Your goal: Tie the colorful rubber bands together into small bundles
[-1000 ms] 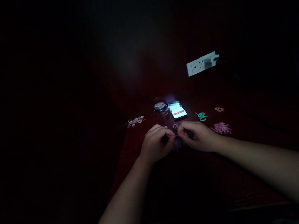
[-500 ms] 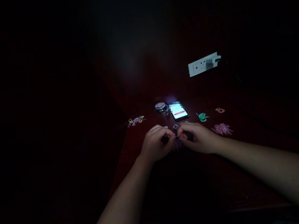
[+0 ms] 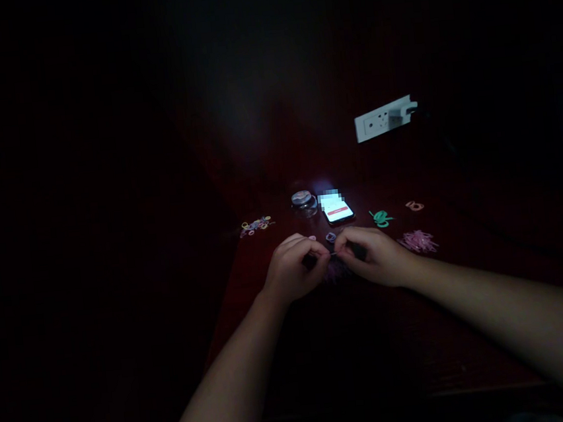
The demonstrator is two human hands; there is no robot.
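Note:
Over the dark red table, my left hand (image 3: 297, 266) and my right hand (image 3: 373, 256) face each other, fingertips pinched. A short, thin pale strip (image 3: 333, 254) spans the small gap between them, an end in each pinch. Its kind is too small to make out. Below it lies a dim heap of purple strips (image 3: 336, 272), partly hidden by my fingers. Just beyond are a small purple ring-like piece (image 3: 330, 237) and a pink one (image 3: 312, 238). A pile of pink strips (image 3: 418, 242) rests right of my right hand.
Behind my hands stand a clear lidded jar (image 3: 303, 205) and a lit phone (image 3: 337, 207). Green strips (image 3: 382, 218) and an orange looped piece (image 3: 414, 205) lie to the right, small coloured rings (image 3: 256, 226) to the left. A wall socket (image 3: 383, 120) holds a plug.
Both hands stay nearly in place, still pinching. My right fingers have closed in slightly, and the thin strip between the fingertips shows more clearly.

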